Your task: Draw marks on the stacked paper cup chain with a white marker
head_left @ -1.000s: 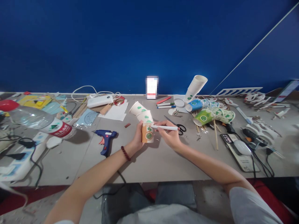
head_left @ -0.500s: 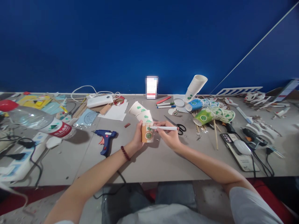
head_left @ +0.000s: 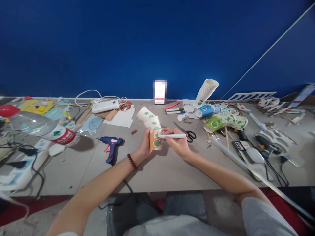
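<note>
Both arms [head_left: 105, 181] inward: left hand [head_left: 144, 144] clasping cups [head_left: 155, 139], right hand [head_left: 179, 145] marker [head_left: 179, 136].

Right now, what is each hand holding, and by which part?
The left hand holds the bent stack of paper cups by the side of its orange cup; the right hand holds a white pen by the barrel, near the tip.

Paper cups [head_left: 153, 123] and marker [head_left: 180, 135] in 2 hands [head_left: 144, 145] [head_left: 180, 146] (glue gun [head_left: 112, 146] nearby)
</note>
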Motion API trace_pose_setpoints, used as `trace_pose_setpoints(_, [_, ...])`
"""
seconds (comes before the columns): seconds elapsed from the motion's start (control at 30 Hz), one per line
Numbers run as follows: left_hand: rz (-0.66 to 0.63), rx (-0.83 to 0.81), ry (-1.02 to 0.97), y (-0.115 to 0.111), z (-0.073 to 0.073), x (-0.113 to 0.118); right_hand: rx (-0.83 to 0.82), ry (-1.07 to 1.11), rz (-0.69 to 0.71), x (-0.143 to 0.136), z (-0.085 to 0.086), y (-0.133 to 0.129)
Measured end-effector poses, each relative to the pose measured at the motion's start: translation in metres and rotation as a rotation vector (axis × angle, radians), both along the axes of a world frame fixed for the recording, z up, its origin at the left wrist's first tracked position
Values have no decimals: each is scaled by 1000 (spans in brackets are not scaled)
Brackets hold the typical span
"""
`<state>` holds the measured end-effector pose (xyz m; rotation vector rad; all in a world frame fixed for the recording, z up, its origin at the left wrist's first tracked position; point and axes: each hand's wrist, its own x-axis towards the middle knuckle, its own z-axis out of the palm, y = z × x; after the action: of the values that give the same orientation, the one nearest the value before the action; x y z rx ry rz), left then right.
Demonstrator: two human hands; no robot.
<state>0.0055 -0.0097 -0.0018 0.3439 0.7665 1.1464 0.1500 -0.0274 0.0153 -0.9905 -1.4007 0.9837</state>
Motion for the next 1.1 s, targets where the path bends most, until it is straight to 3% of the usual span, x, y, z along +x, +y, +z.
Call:
trace_pose_setpoints(0.6, [-30,6,-3,0,2,-1,-28,12,-16,0,-6,1])
trace_pose_setpoints(1.1, [-7,-10,19,-1,1,0,1,13,-3,-1,-1,-1])
